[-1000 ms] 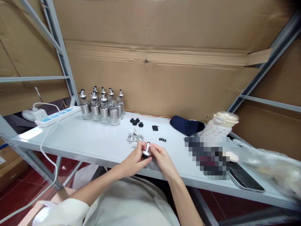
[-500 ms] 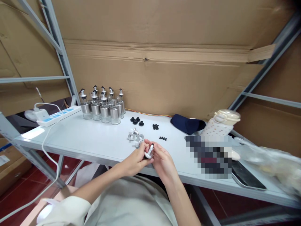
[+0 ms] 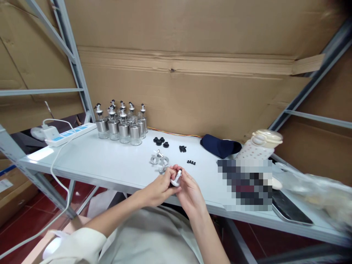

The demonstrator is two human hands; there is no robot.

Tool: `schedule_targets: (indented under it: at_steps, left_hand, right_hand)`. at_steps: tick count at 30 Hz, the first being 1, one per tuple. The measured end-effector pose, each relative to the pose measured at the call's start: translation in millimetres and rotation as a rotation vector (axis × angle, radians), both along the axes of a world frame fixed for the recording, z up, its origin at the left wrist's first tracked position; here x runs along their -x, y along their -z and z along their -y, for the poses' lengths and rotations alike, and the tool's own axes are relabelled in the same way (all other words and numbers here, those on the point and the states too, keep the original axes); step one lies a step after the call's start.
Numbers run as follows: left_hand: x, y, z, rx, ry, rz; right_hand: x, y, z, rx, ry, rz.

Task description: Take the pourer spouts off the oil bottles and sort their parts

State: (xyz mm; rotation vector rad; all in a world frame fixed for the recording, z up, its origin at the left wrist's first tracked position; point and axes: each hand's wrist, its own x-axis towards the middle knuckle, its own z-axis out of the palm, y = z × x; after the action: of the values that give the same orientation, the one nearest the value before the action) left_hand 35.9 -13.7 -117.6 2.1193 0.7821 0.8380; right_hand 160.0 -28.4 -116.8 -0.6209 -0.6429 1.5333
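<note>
Close to the table's front edge, my left hand [image 3: 161, 187] grips a silver metal pourer spout [image 3: 176, 181] by its round, flared base. A dark tip shows at the spout's upper end. My right hand [image 3: 191, 194] closes around the spout from the other side, its fingertips at the narrow neck. Just beyond the hands lie several loose silver spout caps [image 3: 164, 160]. Farther back are several black ring-shaped stoppers [image 3: 158, 142]. To their right sit a small pile of black levers [image 3: 182, 149] and a row of tiny black plugs [image 3: 191, 162].
Several glass bottles with steel sleeves [image 3: 124, 130] stand at the back left, most topped with pourers. A power strip [image 3: 70, 135] lies at the left end. On the right are a navy cap [image 3: 220, 146], a dotted drinking bottle [image 3: 257, 148], a phone [image 3: 291, 207] and plastic bags [image 3: 316, 190].
The view has shifted slightly. Both hands still hold the spout, and my right fingertips have moved a little lower beside its neck.
</note>
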Motion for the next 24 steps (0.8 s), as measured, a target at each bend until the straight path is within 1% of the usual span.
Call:
schedule_targets:
  at_steps: [7,12,15,17,18,19,21,23,24]
  left_hand:
    - [2.1,-0.1,-1.0,-0.005,0.022,-0.018]
    - [2.1,-0.9,-1.8,0.003,0.008,0.018]
    - [2.1,0.3,-0.4,0.003,0.002,0.03]
    - [2.2,0.9,0.5,0.058,0.01,0.079]
    - [2.3,0.8,0.6,0.114,0.027,0.123]
    - [2.4,0.5,0.4,0.18,0.054,0.174]
    - [2.8,-0.4,-0.9,0.306,0.109,0.272]
    - [3.1,-1.2,-3.2,0.383,0.138,0.339]
    - [3.3,-1.4,-4.4,0.403,0.137,0.358]
  right_hand:
    - [-2.0,1.0,-0.7,0.004,-0.026,-0.017]
    - [0.8,-0.2,-0.4,0.019,0.006,-0.054]
    - [2.3,-0.9,1.0,0.022,0.034,-0.004]
    - [0.5,-1.4,1.8,-0.014,0.076,0.119]
    - [-1.5,-1.4,2.0,-0.061,0.112,0.215]
    - [-4.2,-1.2,1.9,-0.128,0.167,0.331]
    - [-10.9,0.2,0.7,-0.302,0.323,0.611]
    - [-17.7,2.9,-1.2,-0.475,0.465,0.898]
    - [-20.6,4.5,-2.1,-0.552,0.501,1.022]
